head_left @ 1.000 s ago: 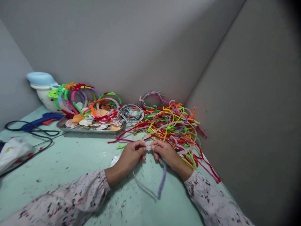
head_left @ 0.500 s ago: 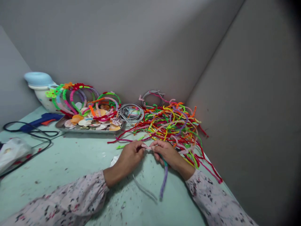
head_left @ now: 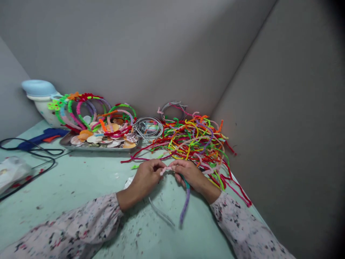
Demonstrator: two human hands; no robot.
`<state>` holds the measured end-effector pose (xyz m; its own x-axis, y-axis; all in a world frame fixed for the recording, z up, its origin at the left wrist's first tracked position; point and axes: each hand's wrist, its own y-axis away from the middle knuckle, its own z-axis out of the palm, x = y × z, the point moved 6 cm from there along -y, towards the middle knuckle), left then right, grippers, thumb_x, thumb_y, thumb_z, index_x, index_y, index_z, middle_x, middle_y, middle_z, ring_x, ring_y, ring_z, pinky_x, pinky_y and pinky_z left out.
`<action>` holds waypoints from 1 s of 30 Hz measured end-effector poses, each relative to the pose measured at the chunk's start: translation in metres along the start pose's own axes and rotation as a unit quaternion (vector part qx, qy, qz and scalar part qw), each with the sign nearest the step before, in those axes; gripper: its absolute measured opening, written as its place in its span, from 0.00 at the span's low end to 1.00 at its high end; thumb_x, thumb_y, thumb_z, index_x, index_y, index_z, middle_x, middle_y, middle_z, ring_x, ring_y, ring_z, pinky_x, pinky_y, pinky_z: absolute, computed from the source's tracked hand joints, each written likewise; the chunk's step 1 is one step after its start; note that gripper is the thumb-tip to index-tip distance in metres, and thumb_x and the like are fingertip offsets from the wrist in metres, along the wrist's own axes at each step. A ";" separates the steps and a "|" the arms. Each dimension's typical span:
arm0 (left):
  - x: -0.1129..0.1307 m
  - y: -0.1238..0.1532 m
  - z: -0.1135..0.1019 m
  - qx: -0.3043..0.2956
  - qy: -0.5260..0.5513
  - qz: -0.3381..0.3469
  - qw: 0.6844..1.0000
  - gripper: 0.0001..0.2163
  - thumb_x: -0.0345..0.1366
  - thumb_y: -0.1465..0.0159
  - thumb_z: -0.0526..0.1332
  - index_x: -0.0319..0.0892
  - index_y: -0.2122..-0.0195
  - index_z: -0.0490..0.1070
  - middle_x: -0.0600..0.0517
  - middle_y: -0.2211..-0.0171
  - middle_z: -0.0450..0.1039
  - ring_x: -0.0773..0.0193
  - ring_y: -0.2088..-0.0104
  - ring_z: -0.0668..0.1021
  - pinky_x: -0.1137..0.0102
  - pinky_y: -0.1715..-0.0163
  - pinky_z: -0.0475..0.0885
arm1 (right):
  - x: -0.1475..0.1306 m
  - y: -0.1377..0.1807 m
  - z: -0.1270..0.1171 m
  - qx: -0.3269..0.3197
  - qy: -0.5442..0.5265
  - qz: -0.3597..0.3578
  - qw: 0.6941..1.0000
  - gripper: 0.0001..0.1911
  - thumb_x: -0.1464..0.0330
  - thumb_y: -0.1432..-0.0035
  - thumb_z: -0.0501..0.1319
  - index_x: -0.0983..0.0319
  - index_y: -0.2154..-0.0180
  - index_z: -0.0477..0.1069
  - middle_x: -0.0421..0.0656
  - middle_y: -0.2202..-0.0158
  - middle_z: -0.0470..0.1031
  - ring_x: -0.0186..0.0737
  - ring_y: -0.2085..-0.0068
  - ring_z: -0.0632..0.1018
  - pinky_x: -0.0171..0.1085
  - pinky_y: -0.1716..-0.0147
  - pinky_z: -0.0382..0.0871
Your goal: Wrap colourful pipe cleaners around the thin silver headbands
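Observation:
Between the fingertips of both hands is a pale pink pipe cleaner (head_left: 165, 169), its short end bent down on the left. My left hand (head_left: 145, 181) is closed in a pinch at that end. My right hand (head_left: 190, 175) pinches the pink piece from the other side, fingers curled. Below my right palm hangs a strip wrapped in teal and purple pipe cleaner (head_left: 184, 207). A thin grey strand (head_left: 161, 213) slants beneath my left hand; whether it joins the wrapped strip is hidden. Beyond my right hand spreads a heap of multicoloured pipe cleaners (head_left: 188, 138).
A metal tray (head_left: 99, 148) of shells and pipe-cleaner-wrapped headbands (head_left: 86, 111) stands at back left. Coiled grey wire (head_left: 148, 127) lies beside it. Further left are a blue glue gun (head_left: 40, 138), its black cord, a plastic bag (head_left: 13, 172) and a light-blue-lidded container (head_left: 44, 102). Walls enclose the table.
My left fingers have shifted slightly on the pink pipe cleaner, and its end now bends down between the hands. The whole view has drifted a little, moving things leftward.

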<state>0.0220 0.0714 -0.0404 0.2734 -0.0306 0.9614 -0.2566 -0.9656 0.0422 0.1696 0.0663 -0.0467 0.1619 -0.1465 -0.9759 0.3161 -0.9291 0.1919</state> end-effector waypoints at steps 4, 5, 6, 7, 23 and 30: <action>0.000 0.000 0.001 -0.008 0.010 -0.001 1.000 0.07 0.36 0.45 0.59 0.41 0.70 0.74 0.55 0.82 0.69 0.68 0.81 0.68 0.74 0.80 0.59 | 0.002 0.000 0.000 -0.003 -0.006 0.003 1.000 0.09 0.65 0.44 0.56 0.63 0.65 0.71 0.32 0.86 0.64 0.26 0.87 0.61 0.27 0.88 0.53; 0.001 0.000 0.001 -0.013 0.013 -0.002 1.000 0.07 0.36 0.45 0.59 0.40 0.70 0.74 0.55 0.82 0.69 0.69 0.82 0.68 0.74 0.81 0.60 | 0.002 0.000 0.000 0.000 -0.009 0.009 1.000 0.09 0.65 0.44 0.56 0.63 0.65 0.71 0.32 0.86 0.64 0.26 0.88 0.61 0.27 0.88 0.52; 0.003 0.000 0.001 -0.019 0.017 -0.005 1.000 0.07 0.37 0.45 0.59 0.40 0.70 0.73 0.55 0.82 0.69 0.69 0.82 0.68 0.75 0.81 0.60 | 0.002 0.001 -0.001 0.003 -0.012 0.014 1.000 0.10 0.64 0.44 0.57 0.63 0.65 0.71 0.32 0.86 0.64 0.26 0.88 0.61 0.27 0.88 0.52; 0.004 0.000 0.002 -0.029 0.025 -0.010 0.999 0.07 0.37 0.45 0.60 0.39 0.70 0.72 0.55 0.82 0.69 0.69 0.82 0.67 0.75 0.81 0.60 | 0.002 0.001 -0.002 0.005 -0.016 0.018 1.000 0.10 0.64 0.45 0.57 0.63 0.65 0.71 0.31 0.86 0.64 0.26 0.88 0.60 0.27 0.89 0.52; -0.005 -0.002 0.012 -0.153 0.147 -0.102 0.972 0.13 0.45 0.41 0.61 0.38 0.72 0.65 0.54 0.79 0.69 0.73 0.85 0.70 0.78 0.86 0.60 | -0.006 0.009 -0.002 -0.029 -0.004 -0.009 1.000 0.10 0.63 0.43 0.57 0.64 0.64 0.69 0.31 0.86 0.62 0.26 0.87 0.60 0.27 0.88 0.51; 0.003 0.001 0.012 -0.186 0.108 -0.117 0.969 0.15 0.45 0.41 0.59 0.37 0.77 0.67 0.54 0.82 0.68 0.74 0.86 0.68 0.77 0.86 0.60 | -0.005 0.009 -0.002 -0.034 0.002 -0.001 0.999 0.11 0.63 0.44 0.58 0.64 0.64 0.70 0.31 0.86 0.61 0.26 0.87 0.59 0.27 0.88 0.51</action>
<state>0.0338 0.0677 -0.0409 0.1744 0.2716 0.9465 -0.5392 -0.7779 0.3226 0.1740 0.0590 -0.0397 0.1651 -0.1420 -0.9760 0.3803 -0.9039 0.1958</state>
